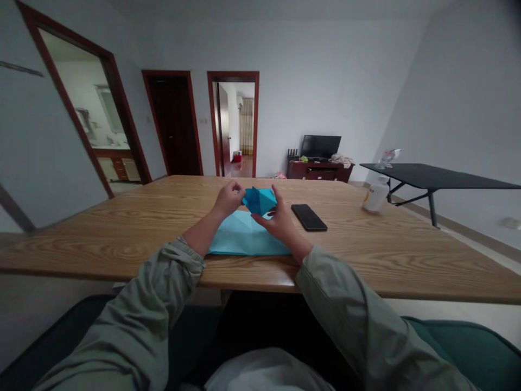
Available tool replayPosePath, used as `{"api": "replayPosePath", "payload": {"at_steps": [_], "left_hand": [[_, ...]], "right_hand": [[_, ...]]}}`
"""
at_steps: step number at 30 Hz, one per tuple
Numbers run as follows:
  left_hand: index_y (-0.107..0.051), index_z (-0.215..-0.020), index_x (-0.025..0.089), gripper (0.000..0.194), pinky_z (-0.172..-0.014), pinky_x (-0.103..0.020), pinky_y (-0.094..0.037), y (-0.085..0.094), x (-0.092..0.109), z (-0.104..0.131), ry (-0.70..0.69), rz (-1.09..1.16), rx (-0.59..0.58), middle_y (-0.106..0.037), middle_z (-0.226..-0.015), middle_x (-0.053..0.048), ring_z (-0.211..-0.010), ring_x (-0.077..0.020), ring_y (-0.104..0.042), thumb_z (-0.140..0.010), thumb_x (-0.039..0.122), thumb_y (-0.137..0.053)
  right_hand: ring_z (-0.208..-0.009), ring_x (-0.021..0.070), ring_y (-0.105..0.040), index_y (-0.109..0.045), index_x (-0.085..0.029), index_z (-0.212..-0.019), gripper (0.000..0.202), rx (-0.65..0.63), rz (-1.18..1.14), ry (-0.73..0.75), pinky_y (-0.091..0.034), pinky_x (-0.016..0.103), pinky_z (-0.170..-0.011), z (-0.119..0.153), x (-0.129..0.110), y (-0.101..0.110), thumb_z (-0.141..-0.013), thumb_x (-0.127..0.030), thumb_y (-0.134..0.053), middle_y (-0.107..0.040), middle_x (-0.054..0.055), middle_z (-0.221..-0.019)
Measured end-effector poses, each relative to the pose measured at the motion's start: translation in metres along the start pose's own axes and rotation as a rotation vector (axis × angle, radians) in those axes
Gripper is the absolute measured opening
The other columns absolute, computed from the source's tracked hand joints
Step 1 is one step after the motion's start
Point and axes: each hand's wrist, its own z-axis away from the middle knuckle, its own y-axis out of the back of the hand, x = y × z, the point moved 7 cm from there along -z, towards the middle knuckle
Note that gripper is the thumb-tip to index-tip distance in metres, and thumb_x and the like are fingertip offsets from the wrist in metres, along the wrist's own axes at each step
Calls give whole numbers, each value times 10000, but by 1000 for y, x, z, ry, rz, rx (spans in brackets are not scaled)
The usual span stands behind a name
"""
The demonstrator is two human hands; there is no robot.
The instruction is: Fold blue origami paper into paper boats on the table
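A folded piece of bright blue origami paper (pixel 261 201) is held up between my two hands, above the table. My left hand (pixel 229 199) pinches its left corner with thumb and fingertips. On the other side, my right hand (pixel 280 216) grips the piece, thumb under its lower edge and fingers at its right end. Below them a light blue sheet of paper (pixel 244 239) lies flat near the table's front edge, partly covered by my hands and forearms. The fold's far side is hidden from me.
Right of the sheet, a black phone (pixel 309 217) lies on the wooden table (pixel 122 233). A white bottle (pixel 375 194) stands farther right. Beyond it is a black folding table (pixel 439 177). A television (pixel 321 146) rests on a dark cabinet (pixel 319 170) by the far wall.
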Motion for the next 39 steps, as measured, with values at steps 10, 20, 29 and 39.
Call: {"api": "replayPosePath", "payload": {"at_steps": [10,20,29,39], "left_hand": [[-517,-1084,174,492,-756,-310,-470,-39,-19,14,92,207,-407,-642,-961,-56,-843,-170,-635,-809,582,-545],[-578,-1148,137,627,-687,-273,-488,-50,-15,22,89,222,-479,-682,-951,-86,-809,-172,-643,-669,497,-760],[-636,-1014,117,519,-645,-265,-496,-50,-15,24,87,176,-513,-678,-818,-57,-698,-142,-619,-673,483,-774],[-648,-932,98,548,-671,-327,-550,-46,-32,16,203,277,-417,-681,-802,-79,-682,-163,-644,-716,600,-692]], "right_hand": [[-720,196,-673,-587,-183,-1133,611,85,-348,-405,-540,263,-504,-9,43,5,-688,-579,-726,-693,76,-939],[-518,108,-611,-615,-184,-840,449,-4,-567,-600,-449,192,-435,-3,53,-3,-792,-630,-610,-696,49,-776],[-451,102,-540,-581,-180,-805,504,-126,-426,-531,-401,199,-404,-4,52,-9,-810,-682,-544,-636,32,-627],[-453,70,-421,-580,-188,-777,429,-70,-370,-379,-336,192,-424,-10,56,-2,-714,-603,-668,-501,-56,-572]]}}
